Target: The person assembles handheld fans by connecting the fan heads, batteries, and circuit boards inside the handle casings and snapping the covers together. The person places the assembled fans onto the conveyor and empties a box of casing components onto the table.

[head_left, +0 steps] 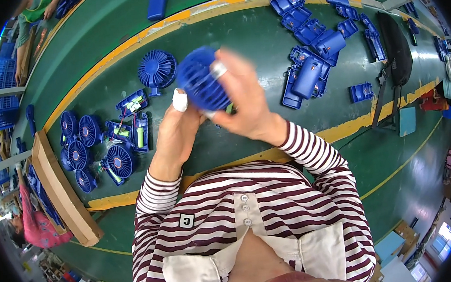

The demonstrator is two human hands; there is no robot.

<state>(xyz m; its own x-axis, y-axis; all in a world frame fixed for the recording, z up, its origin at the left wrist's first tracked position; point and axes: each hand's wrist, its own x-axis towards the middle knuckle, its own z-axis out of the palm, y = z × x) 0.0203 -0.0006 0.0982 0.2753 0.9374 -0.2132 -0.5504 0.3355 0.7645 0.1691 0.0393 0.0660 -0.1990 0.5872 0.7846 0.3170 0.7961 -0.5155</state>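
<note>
**A:** Green conveyor belt (260, 37) with yellow edge stripes, blue plastic parts all over it. Assembled blue round fan heads (89, 146) lie in a cluster on the person's left by a cardboard box (60, 191); open blue plastic housing shells (307, 34) are piled on the right.

**B:** And the hands?

**A:** Both are raised over the belt, just in front of the striped shirt, closed around one blue round ribbed plastic fan grille (201, 82). The left hand (174, 134) cups it from below, with a white-taped fingertip (180, 99) against the rim. The right hand (246, 105) wraps the far side; it has a taped finger too. The grille is motion-blurred, so I'd say it's being turned or pressed.

**B:** Any tips for the step?

**A:** My judgement: keep the left as the anchor under the rim and let the right do the twisting. Press evenly round the edge, not on the thin ribs. Keep clear of the wiring on the half-open blue units with green cells (132, 103) nearby.

**B:** Anyone else?

**A:** A person in pink (36, 225) at the lower left, not involved.
</note>
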